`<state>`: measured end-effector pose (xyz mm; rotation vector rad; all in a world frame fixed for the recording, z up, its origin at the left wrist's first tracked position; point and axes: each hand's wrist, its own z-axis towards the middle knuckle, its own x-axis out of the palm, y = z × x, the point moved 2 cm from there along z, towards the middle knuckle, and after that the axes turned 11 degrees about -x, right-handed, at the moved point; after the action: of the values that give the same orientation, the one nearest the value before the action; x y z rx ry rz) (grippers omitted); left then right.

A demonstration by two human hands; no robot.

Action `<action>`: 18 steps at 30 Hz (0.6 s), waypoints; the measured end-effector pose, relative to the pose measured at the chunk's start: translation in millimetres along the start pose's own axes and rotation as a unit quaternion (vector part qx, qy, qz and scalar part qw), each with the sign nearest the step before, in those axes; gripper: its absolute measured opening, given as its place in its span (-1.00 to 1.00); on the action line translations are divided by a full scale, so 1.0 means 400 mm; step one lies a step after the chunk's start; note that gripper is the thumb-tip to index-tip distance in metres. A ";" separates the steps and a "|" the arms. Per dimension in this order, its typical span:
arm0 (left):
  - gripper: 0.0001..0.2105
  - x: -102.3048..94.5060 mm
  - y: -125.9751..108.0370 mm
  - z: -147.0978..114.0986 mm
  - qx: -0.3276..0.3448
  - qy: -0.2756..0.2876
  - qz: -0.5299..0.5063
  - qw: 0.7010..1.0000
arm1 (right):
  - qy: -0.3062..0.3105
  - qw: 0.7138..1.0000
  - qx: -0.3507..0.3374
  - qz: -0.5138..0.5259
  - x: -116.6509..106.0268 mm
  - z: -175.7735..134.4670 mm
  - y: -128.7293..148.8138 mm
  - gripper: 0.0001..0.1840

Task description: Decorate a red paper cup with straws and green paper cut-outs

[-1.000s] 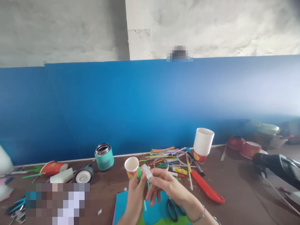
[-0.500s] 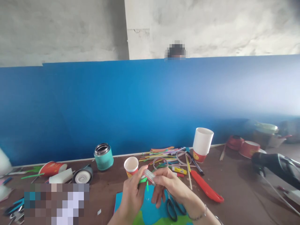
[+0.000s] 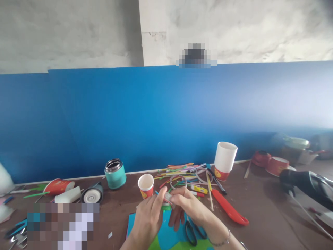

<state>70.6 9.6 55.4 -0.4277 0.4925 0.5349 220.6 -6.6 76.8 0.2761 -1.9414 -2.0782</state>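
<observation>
My left hand [image 3: 151, 211] and my right hand [image 3: 186, 205] meet over the blue paper, both closed on a small clear, whitish piece [image 3: 168, 197] whose exact kind I cannot make out. A bit of green [image 3: 165, 207] shows just under it, and a thin blue tip pokes out by my left fingers. My right thumb and forefinger pinch the piece, with the other fingers curled below. Beneath the hands lie blue paper [image 3: 169, 222] and green paper [image 3: 179, 243], with dark-handled scissors [image 3: 191, 233] on top. Just beyond my left hand stands a small paper cup [image 3: 146, 184].
Behind are coloured sticks [image 3: 179, 168], tape rings [image 3: 178, 181], a yellow glue tube [image 3: 199, 189] and stacked white cups [image 3: 225, 158]. A red knife-like tool [image 3: 230, 207] and black hair dryer [image 3: 304, 184] lie right. Left stands a teal flask [image 3: 115, 175]; a blue partition [image 3: 156, 121] rises behind.
The clear piece has turned between my fingers and is more covered by them. The green strip that hung down now shows as a short bit. A thin blue tip has appeared.
</observation>
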 end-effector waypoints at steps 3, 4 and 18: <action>-0.53 0.009 0.006 -0.003 -0.015 0.016 -0.038 0.999 | 0.005 1.000 0.023 -0.003 0.002 0.001 -0.001 -0.78; -0.55 0.011 0.007 -0.001 -0.040 0.033 -0.070 0.996 | 0.010 1.000 0.021 0.001 0.002 0.000 0.000 -0.76; -0.72 0.023 0.017 0.003 -0.254 0.076 -0.187 0.946 | 0.069 0.991 -0.087 0.069 0.007 0.002 -0.007 -0.69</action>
<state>74.0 18.8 49.6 -1.0410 0.4021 0.2541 217.3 -6.7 74.4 0.2333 -1.6402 -2.0638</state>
